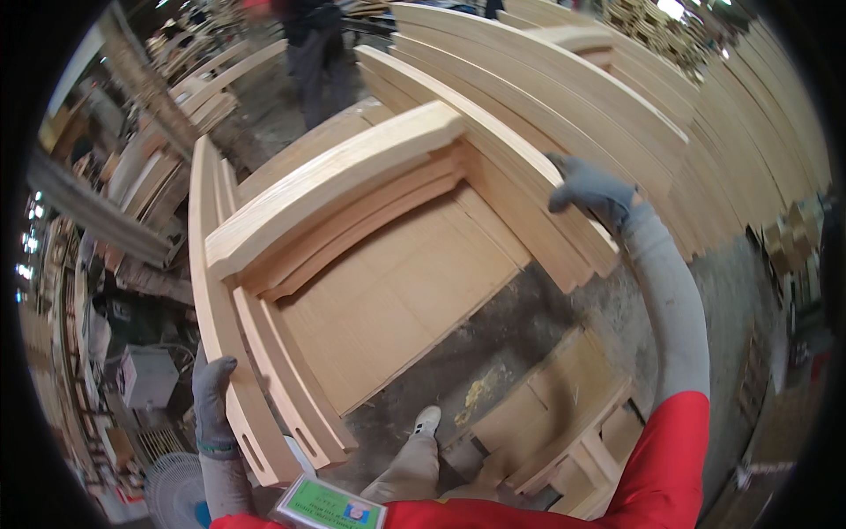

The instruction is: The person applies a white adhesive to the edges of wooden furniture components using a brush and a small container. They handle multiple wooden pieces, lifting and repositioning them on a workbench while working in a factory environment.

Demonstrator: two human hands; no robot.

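The left grip (214, 397), gray-gloved, pinches the left rail (211, 291) of a wooden frame (344, 181) near its near end; the right grip (599, 189), gloved alike, pinches the right rail (511, 145). The frame's crosspiece lies above the cardboard (414, 309), back from its near edge. At least 1 similar frame (286, 379) shows beneath.

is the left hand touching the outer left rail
Touching: the head view shows the gloved left hand against the outer edge of the outer left rail, its thumb lapping onto the wood.
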